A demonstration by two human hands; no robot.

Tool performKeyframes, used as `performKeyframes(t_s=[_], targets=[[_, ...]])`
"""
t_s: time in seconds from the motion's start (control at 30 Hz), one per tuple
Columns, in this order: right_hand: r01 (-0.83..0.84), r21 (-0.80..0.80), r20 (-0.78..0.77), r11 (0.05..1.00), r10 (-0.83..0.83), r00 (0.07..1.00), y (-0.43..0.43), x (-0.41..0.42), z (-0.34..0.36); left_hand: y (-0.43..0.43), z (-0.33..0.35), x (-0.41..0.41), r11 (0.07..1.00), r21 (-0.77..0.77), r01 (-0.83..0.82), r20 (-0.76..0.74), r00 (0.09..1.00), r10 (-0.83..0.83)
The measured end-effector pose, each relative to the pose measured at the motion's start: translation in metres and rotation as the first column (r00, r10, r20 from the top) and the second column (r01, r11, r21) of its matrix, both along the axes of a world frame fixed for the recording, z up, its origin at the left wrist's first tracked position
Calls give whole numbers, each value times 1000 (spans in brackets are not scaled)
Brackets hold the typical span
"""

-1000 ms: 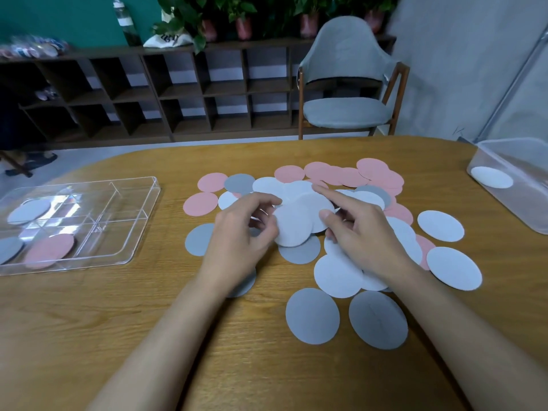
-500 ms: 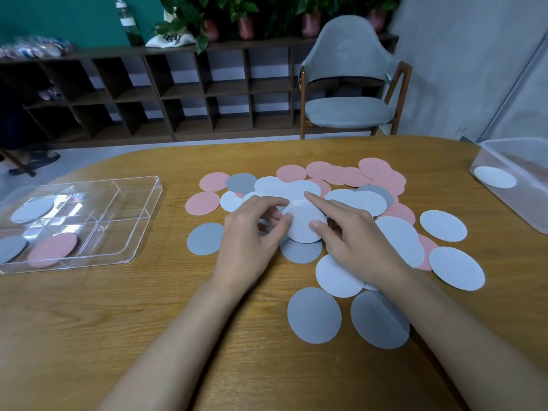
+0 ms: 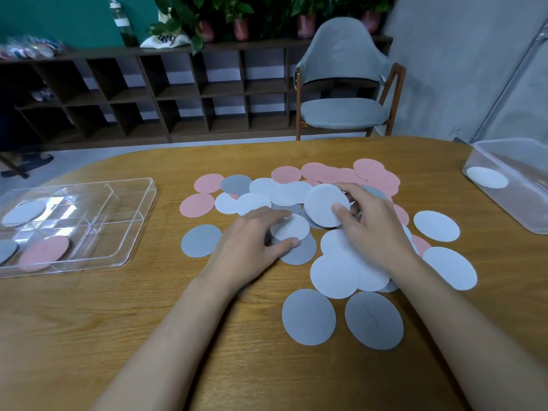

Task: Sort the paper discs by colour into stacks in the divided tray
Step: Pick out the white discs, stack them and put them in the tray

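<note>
Since half a second ago the right hand (image 3: 376, 232) has raised a white disc (image 3: 323, 203) off the pile. It holds the disc tilted, pinched between thumb and curled fingers. Before, both hands worked on one disc in the middle. The left hand (image 3: 249, 247) pinches a second white disc (image 3: 292, 228), thumb at the near edge and fingers at the far edge, low over a dark grey disc (image 3: 299, 253).

The wooden table (image 3: 89, 321) has a rounded far edge. Bare wood runs along its near side and between the pile and the tray (image 3: 118, 203). Behind stand one dark shelf unit (image 3: 178, 93) and one grey chair (image 3: 344, 111).

At the left, the clear divided tray holds three single discs: a pale tray disc (image 3: 23, 212), a grey tray disc (image 3: 6, 250) and a pink tray disc (image 3: 44, 252). One clear box (image 3: 527, 209) at the right holds one boxed white disc (image 3: 486, 177).

Nearest the person, a front-left grey disc (image 3: 308, 317) and a front-right grey disc (image 3: 373, 320) lie side by side. Pink, white and grey discs overlap beyond them.
</note>
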State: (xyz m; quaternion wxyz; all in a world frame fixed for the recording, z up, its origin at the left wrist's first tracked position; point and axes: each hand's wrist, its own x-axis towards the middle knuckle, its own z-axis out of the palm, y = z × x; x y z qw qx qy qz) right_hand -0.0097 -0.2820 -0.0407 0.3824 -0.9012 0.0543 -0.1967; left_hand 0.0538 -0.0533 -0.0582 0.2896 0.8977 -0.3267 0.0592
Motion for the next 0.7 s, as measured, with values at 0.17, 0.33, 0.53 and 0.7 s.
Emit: performKeyframes(t_s=[0.17,0.33,0.53,0.7], targets=[[-19,4,-20,1000,19,1000,4,-1,-2,7,3,0,995,70,71,127,989,-79],[-25,39,-17,999,25,1000,6,-1,-2,11,9,-6,997,-50,58,284,958,-41],[-93,60,-13,994,94,995,11,-3,-1,2,11,-13,945,-322,53,83,996,-27],[-189,107,-25,976,192,981,18,-5,-2,-5,8,-14,907,-416,-57,2,998,63]])
